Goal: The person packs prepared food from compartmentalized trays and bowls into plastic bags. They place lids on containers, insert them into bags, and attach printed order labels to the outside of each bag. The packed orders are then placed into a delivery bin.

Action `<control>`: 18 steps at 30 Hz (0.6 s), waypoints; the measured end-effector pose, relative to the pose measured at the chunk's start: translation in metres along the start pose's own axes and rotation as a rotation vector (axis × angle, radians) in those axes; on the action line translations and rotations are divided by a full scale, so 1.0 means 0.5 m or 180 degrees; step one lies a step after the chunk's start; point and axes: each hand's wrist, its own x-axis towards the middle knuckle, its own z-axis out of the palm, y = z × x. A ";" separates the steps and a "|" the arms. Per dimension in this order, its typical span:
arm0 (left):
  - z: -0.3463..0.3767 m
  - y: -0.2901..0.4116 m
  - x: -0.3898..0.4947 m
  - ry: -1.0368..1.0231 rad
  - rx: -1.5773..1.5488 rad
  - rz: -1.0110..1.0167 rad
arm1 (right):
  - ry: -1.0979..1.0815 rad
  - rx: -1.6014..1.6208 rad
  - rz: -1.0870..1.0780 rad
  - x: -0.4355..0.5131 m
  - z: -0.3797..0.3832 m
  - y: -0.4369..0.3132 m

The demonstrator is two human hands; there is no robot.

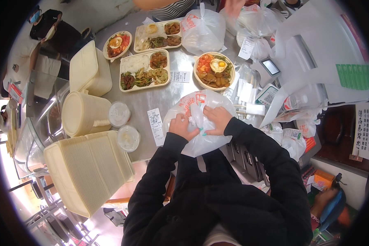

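Note:
A white translucent plastic carrier bag (198, 147) with red print stands at the near edge of the metal table, its contents hidden by the film. My left hand (181, 126) pinches the gathered plastic at the bag's top from the left. From the right, my right hand (218, 120) grips the same bunched part, thumb close to the other thumb. To the left of the bag lies a printed receipt slip (155, 126). Just beyond it sits a round bowl (214, 71) of food topped with a fried egg.
Open compartment trays (144, 71) and another bowl (117, 45) hold food. Stacked container lids or trays (86, 172), stacked bowls (83, 113) and two lidded cups (128, 138) stand left. Filled bags (204, 30) are at the back. A person's hand (234, 6) reaches in there.

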 end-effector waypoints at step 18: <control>-0.057 -0.187 -0.077 -0.0235 -0.4556 -0.2776 | 0.0997 0.5757 0.2791 -0.158 -0.056 0.101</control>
